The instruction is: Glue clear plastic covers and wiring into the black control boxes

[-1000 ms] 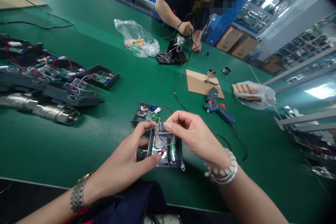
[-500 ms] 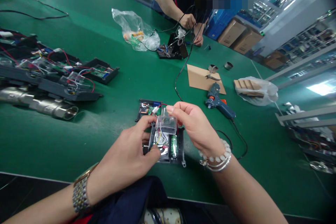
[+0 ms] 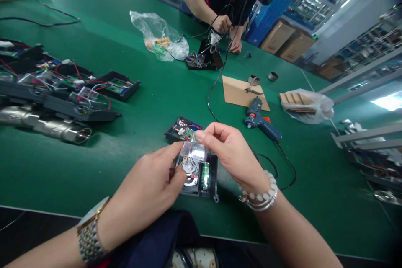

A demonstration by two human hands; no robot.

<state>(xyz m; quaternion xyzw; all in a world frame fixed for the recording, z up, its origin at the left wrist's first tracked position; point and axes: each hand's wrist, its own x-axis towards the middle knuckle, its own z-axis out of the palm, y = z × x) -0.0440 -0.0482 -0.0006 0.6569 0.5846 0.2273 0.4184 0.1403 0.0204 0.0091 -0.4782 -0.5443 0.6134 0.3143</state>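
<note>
A dark plastic housing (image 3: 211,182) lies on the bench in front of me, with a round metal part, thin wires and a green-wrapped cell (image 3: 205,176) inside. Above its far end is a clear plastic cover (image 3: 195,150), tilted, with wires running beneath it. My right hand (image 3: 224,146) pinches the far part of this cover between thumb and fingers. With its thumb and fingers curled round the left side of the housing, my left hand (image 3: 157,176) grips it, the forefinger touching the cover's edge. Just beyond sits a second dark shell (image 3: 176,133) with a green circuit board, joined by wires.
To the right are a hot glue gun (image 3: 262,121) and a cardboard sheet (image 3: 230,94) with pliers (image 3: 253,91). Several wired housings (image 3: 78,100) and metal valve bodies (image 3: 47,123) lie left. Across the bench, a co-worker's hands (image 3: 226,25) handle a cable near a plastic bag (image 3: 160,37).
The second shell has turned and now sits at an angle. The clear cover and my right hand have shifted slightly left. My left hand still grips the housing.
</note>
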